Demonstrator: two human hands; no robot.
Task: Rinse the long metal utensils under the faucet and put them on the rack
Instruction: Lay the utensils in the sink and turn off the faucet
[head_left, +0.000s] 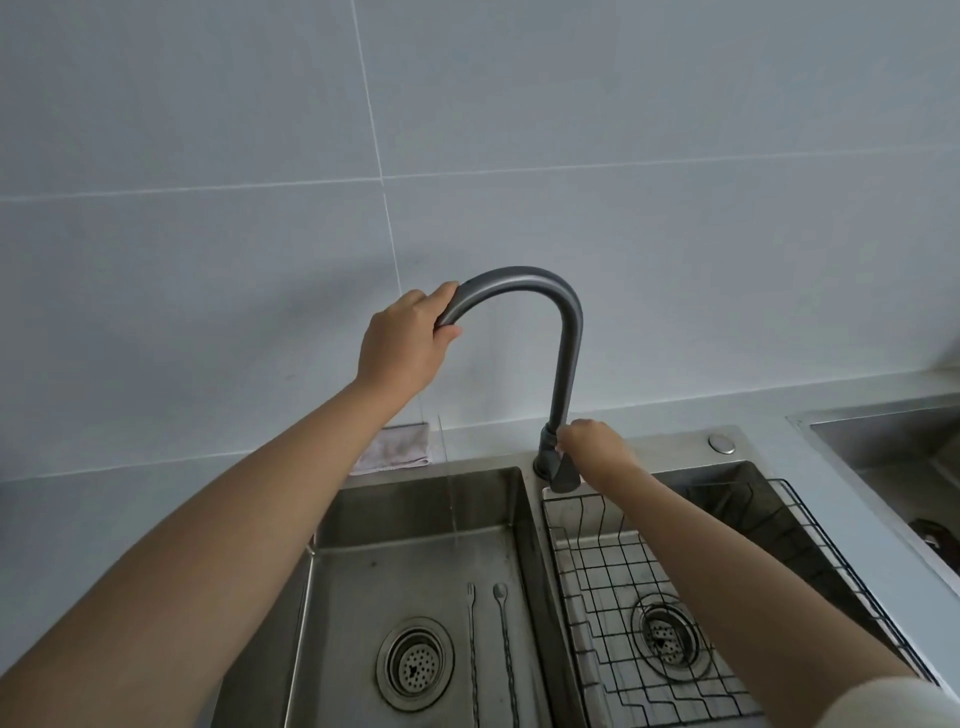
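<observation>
While hands (402, 340) (597, 447) grip it, the matte faucet (519, 278) arches.

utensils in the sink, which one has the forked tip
The left utensil, nearer the drain; its tip splits into prongs, while the right utensil ends in a small rounded bowl.

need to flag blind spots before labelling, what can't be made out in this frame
- Head view: the faucet outlet is covered by the left hand gripping the spout.
- The right hand hides its own fingers at the faucet base; grip unclear.
- Lower ends of the fork and spoon: cut off by the bottom edge.
- Near corner of the rack: covered by the right forearm.
- A dark object at the right edge: cut off, unidentifiable.
</observation>
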